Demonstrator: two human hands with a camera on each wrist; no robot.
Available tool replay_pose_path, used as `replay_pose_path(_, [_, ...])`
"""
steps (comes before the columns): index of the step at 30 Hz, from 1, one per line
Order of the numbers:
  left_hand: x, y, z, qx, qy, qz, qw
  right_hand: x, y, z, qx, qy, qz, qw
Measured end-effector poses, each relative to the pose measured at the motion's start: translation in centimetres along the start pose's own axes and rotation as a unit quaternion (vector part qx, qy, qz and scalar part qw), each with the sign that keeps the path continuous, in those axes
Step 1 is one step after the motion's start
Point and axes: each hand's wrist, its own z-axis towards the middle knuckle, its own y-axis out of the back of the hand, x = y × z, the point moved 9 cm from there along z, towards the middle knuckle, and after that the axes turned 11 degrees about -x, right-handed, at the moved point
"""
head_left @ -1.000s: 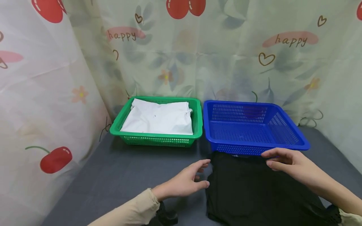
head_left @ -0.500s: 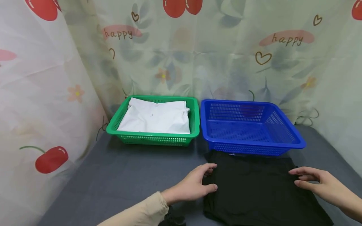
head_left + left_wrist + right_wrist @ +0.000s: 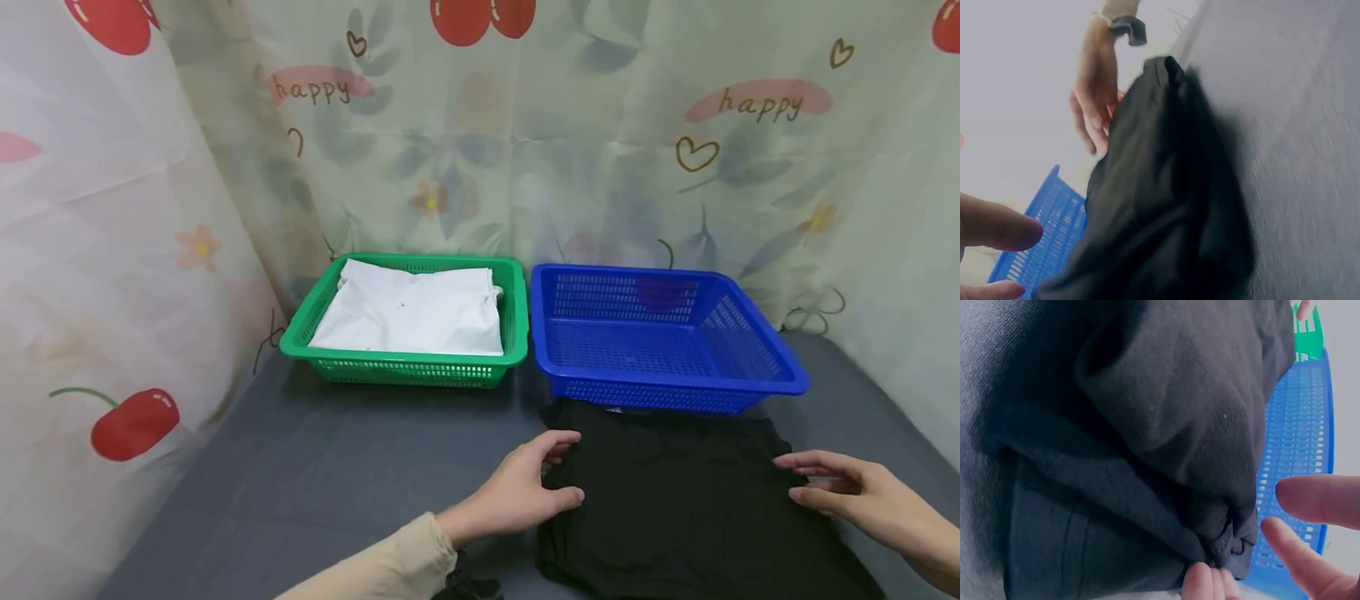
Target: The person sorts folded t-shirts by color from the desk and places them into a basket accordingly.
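Note:
A folded black garment (image 3: 690,500) lies on the grey-covered table (image 3: 352,450) in the head view; a stitched hem shows in the right wrist view. My left hand (image 3: 517,492) is at its left edge, thumb and forefinger spread apart over the cloth. At the right edge, my right hand (image 3: 855,492) has its fingers loosely bent and its thumb apart. In the right wrist view, some fingertips (image 3: 1200,581) of that hand meet the edge of the folded layers, while its thumb and another finger are off the cloth.
Just behind the garment stands a blue plastic basket (image 3: 667,390) with nothing in it. To its left, a green basket (image 3: 412,358) holds a folded white cloth (image 3: 412,312). A patterned curtain (image 3: 600,167) hangs behind and to the sides.
My right hand has moved right and toward me, from the garment's far side to its right edge. My left hand has shifted slightly right, over the left edge. The garment lies nearly as before.

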Motion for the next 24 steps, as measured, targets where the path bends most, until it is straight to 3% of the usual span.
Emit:
replay_pose_path(8, [0.2, -0.5, 0.5, -0.004, -0.002, 0.038, 0.9993, -0.5, -1.2, 0.1, 0.056, -0.039, 0.068, 0.9954])
replay_pose_path(14, [-0.4, -0.7, 0.8, 0.008, -0.027, -0.016, 0.9995, -1.7, -1.6, 0.5, 0.068, -0.080, 0.126, 0.9864])
replay_pose_path(19, [0.1, -0.9, 1.0, 0.024, -0.008, -0.071, 0.9971, -2.3, -1.9, 0.6, 0.075, -0.104, 0.174, 0.9763])
replay_pose_path(22, [0.2, -1.3, 1.1, 0.047, -0.008, -0.096, 0.9942, -2.4, -1.9, 0.6, 0.072, -0.110, 0.167, 0.9772])
replay_pose_path(24, [0.3, -1.8, 1.1, 0.067, -0.009, -0.115, 0.9910, -2.1, -1.8, 0.6, 0.061, -0.094, 0.133, 0.9847])
